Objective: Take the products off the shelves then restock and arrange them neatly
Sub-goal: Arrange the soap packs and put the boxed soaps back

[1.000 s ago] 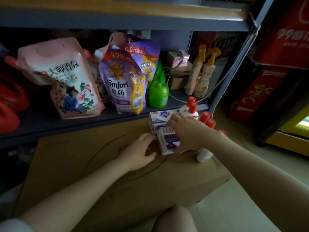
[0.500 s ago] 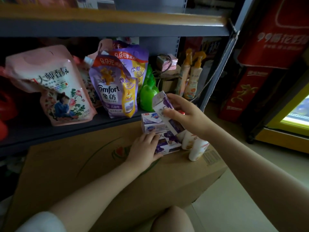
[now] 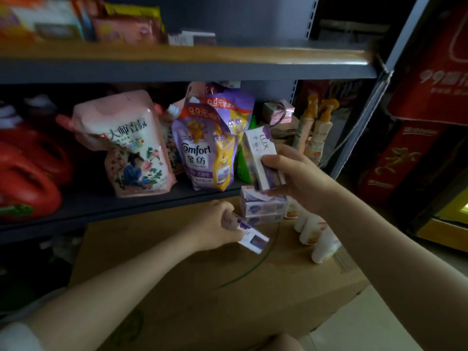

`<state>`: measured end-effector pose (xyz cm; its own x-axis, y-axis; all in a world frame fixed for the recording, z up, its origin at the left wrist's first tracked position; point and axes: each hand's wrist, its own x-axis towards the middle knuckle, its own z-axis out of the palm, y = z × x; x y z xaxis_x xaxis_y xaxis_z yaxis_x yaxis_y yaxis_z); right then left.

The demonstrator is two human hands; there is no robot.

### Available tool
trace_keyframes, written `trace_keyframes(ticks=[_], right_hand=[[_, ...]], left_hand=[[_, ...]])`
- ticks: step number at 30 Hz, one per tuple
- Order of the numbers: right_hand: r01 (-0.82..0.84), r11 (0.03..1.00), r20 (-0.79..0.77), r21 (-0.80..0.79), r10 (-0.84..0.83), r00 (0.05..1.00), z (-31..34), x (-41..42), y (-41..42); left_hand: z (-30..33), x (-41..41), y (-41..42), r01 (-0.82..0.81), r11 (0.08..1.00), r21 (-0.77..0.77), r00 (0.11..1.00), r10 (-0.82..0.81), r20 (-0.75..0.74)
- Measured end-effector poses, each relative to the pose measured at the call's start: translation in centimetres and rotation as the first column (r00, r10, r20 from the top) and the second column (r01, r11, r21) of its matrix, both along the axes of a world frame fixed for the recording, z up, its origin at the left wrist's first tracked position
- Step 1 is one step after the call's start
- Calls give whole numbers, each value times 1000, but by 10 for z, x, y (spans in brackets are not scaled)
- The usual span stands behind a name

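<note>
Dim shop aisle with a grey metal shelf unit [image 3: 192, 72], pale tiled floor [image 3: 374, 323] at lower right, red cartons [image 3: 405, 158] stacked beside the upright. In front of the lower shelf [image 3: 96, 206], a large cardboard box [image 3: 202, 287] serving as the work surface.

On the cardboard box: a short stack of white-and-purple soap boxes [image 3: 263, 206], and just right of it a row of white bottles [image 3: 316, 234] lying on their sides.

On the lower shelf, left to right: red detergent jugs [image 3: 27, 178], a pink refill pouch [image 3: 131, 145], purple Comfort pouches [image 3: 205, 150] leaning against each other, something green [image 3: 243, 168] behind them, small boxes with a cable [image 3: 278, 112], two orange-capped spray bottles [image 3: 316, 130]. On the upper shelf [image 3: 228, 57], blurred packets [image 3: 83, 24].

Right hand [image 3: 296, 176] raised above the stack, fingers [image 3: 271, 162] curled round a Lux soap box [image 3: 263, 158] held tilted in front of the pouches. Left hand [image 3: 212, 226] low over the cardboard box, fingers pinching a second soap box [image 3: 250, 239], motion-blurred, just left of the stack.
</note>
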<state>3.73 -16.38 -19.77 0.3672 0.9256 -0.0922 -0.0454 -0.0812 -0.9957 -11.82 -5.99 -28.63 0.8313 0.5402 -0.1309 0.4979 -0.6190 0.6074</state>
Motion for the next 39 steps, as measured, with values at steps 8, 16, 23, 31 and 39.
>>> trace_keyframes(ticks=[8,16,23,31,39], right_hand=[[-28,936,368,352,-111,923,95,0,47],[-61,929,532,364,-153,833,171,17,142],[-136,966,512,219,5,859,190,42,190],[-221,974,786,-46,172,593,193,52,218],[-182,980,969,-75,115,219,175,39,244]], left_hand=[[144,-54,52,-97,989,109,866,29,500],[259,-59,124,-284,907,312,682,-37,730],[287,-45,168,-321,927,194,578,29,816],[283,-39,192,-337,934,118,559,98,823],[272,-30,206,-324,921,215,571,9,821]])
